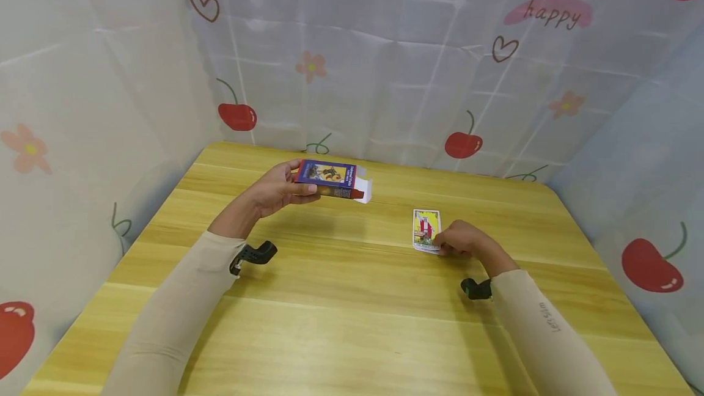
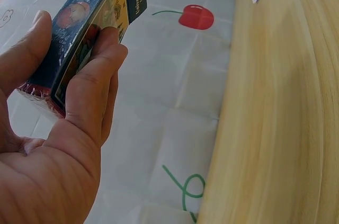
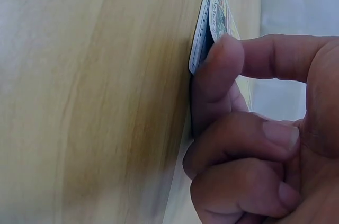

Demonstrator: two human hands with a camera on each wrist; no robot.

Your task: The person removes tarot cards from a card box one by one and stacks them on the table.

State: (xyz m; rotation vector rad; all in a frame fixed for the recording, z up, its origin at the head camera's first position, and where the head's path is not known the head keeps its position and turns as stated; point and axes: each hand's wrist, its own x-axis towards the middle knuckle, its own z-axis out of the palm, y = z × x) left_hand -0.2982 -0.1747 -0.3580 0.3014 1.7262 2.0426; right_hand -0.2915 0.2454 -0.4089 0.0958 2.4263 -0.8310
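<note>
My left hand [image 1: 277, 191] grips a blue tarot card box [image 1: 324, 174] above the far part of the table. The box's white end flap [image 1: 363, 189] stands open on the right. In the left wrist view the thumb lies along one side of the box and the fingers along the other. To the right, a small stack of tarot cards lies face up on the table. My right hand [image 1: 462, 239] pinches the near right corner of the top card [image 1: 425, 223]. In the right wrist view this corner bends up, with a gap over the cards beneath [image 3: 199, 49].
The wooden table [image 1: 308, 322] meets a printed curtain [image 1: 374, 90] at its back edge, with more curtain at both sides. Black wrist mounts stick out at the left cuff [image 1: 258, 253] and the right cuff [image 1: 475, 289].
</note>
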